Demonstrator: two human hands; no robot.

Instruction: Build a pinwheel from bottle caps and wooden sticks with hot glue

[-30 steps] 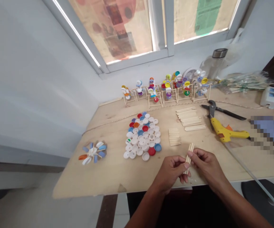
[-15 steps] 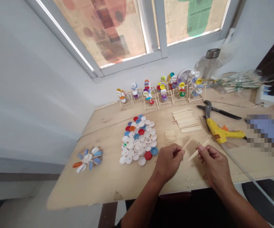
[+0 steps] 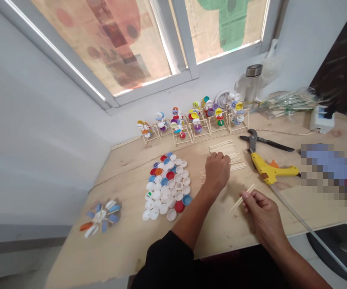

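Observation:
My right hand (image 3: 262, 208) pinches a couple of thin wooden sticks (image 3: 242, 198) between thumb and fingers, just above the tabletop. Over the pile of longer wooden sticks (image 3: 238, 165) is my left hand (image 3: 218, 170), its fingers curled downward. Its fingertips are hidden, so what they hold cannot be made out. Partly covered by that wrist is a bundle of shorter sticks (image 3: 202, 178). To the left lie many bottle caps (image 3: 169, 188), mostly white, with some red, blue and orange. Farther left sits a wheel of caps on sticks (image 3: 101, 216).
Several stick frames with cap wheels (image 3: 181, 130) line the wall side. A yellow glue gun (image 3: 271, 168) and black-handled pliers (image 3: 266, 141) lie right of the sticks. Behind are a bottle (image 3: 252, 86), a small fan (image 3: 222, 99), bagged sticks (image 3: 290, 102) and a power strip (image 3: 322, 119).
My left hand, which held a stick beside my right hand, has moved forward to the long-stick pile. My right hand still holds its sticks. The view has shifted slightly right.

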